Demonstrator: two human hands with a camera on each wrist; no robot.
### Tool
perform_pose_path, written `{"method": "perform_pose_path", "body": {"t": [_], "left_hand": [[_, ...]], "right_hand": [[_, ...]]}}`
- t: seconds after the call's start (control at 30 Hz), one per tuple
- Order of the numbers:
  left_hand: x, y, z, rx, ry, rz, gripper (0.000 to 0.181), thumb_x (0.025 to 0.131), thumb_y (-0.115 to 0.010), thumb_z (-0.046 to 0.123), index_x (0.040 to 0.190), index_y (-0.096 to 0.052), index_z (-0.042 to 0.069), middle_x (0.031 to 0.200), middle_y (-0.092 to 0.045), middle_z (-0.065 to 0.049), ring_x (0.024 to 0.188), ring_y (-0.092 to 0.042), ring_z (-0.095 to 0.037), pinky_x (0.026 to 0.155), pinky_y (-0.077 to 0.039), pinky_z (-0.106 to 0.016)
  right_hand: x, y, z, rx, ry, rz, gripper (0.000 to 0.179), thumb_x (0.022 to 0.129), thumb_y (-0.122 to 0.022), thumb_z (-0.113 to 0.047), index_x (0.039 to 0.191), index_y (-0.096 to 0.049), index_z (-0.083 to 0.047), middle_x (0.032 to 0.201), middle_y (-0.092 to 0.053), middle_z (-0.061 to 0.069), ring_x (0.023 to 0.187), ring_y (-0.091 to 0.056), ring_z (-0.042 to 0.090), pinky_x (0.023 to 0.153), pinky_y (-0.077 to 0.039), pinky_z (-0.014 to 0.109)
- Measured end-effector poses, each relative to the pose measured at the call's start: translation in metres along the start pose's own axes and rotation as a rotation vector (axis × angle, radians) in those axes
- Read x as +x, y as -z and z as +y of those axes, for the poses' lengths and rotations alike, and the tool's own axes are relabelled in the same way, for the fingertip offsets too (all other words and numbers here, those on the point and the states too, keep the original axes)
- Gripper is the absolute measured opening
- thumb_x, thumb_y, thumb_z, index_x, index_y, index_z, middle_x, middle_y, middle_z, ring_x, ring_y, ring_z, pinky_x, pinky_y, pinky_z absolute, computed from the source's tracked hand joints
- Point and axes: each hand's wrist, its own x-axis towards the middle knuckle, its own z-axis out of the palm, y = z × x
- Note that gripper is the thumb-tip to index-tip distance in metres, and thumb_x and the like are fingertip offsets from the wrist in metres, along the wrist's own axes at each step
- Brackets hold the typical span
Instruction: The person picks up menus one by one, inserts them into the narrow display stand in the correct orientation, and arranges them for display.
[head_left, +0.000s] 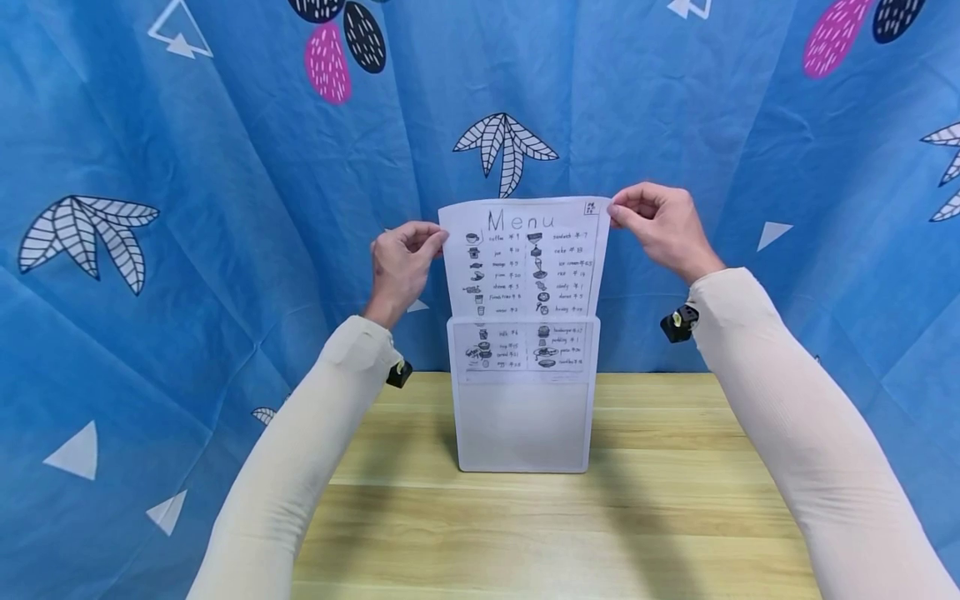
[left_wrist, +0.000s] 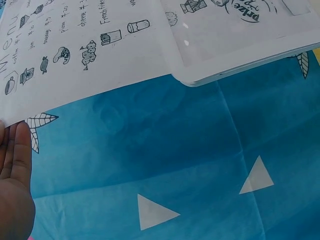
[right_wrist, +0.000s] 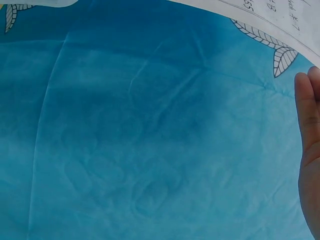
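A white menu sheet [head_left: 517,275] with small drawings and prices stands upright in the head view. Its lower part sits inside a clear upright sign holder [head_left: 522,429], and its upper part sticks out above the holder's top edge. My left hand [head_left: 401,267] pinches the sheet's upper left edge between thumb and fingers. At the upper right corner my right hand [head_left: 663,225] pinches the paper the same way. In the left wrist view the menu sheet [left_wrist: 65,65] runs into the holder [left_wrist: 240,55]. Only a strip of the sheet [right_wrist: 280,17] shows in the right wrist view.
The holder stands on a light wooden table [head_left: 540,533] near its back edge. Right behind it hangs a blue curtain [head_left: 645,125] with leaf and triangle prints, which also runs along both sides.
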Motion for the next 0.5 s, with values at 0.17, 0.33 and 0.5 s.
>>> {"method": "perform_pose_path", "body": {"t": [0.17, 0.33, 0.5], "left_hand": [[-0.0018, -0.0002, -0.0017, 0.000, -0.007, -0.004, 0.020, 0.096, -0.069, 0.017, 0.106, -0.075, 0.001, 0.100, -0.073, -0.013, 0.087, -0.069, -0.022, 0.085, -0.057, -0.030], [-0.0034, -0.0004, -0.0033, -0.001, -0.007, -0.011, 0.020, 0.096, -0.069, 0.017, 0.106, -0.075, 0.001, 0.099, -0.073, -0.013, 0.087, -0.070, -0.022, 0.085, -0.057, -0.030], [-0.0047, -0.0009, -0.0043, -0.003, -0.007, -0.018, 0.020, 0.096, -0.069, 0.017, 0.107, -0.074, 0.001, 0.100, -0.073, -0.013, 0.088, -0.069, -0.022, 0.086, -0.056, -0.031]], "right_hand": [[-0.0002, -0.0014, 0.0021, 0.000, 0.004, -0.003, 0.021, 0.099, -0.065, -0.019, 0.109, -0.070, -0.001, 0.097, -0.072, 0.004, 0.088, -0.067, 0.010, 0.074, -0.048, 0.019], [-0.0011, -0.0025, 0.0047, 0.001, 0.001, -0.006, 0.022, 0.099, -0.065, -0.019, 0.109, -0.070, -0.001, 0.098, -0.072, 0.005, 0.087, -0.068, 0.010, 0.076, -0.048, 0.020], [-0.0024, -0.0034, 0.0066, 0.003, -0.007, -0.011, 0.022, 0.099, -0.065, -0.020, 0.110, -0.070, -0.002, 0.099, -0.072, 0.005, 0.088, -0.067, 0.010, 0.077, -0.048, 0.022]]}}
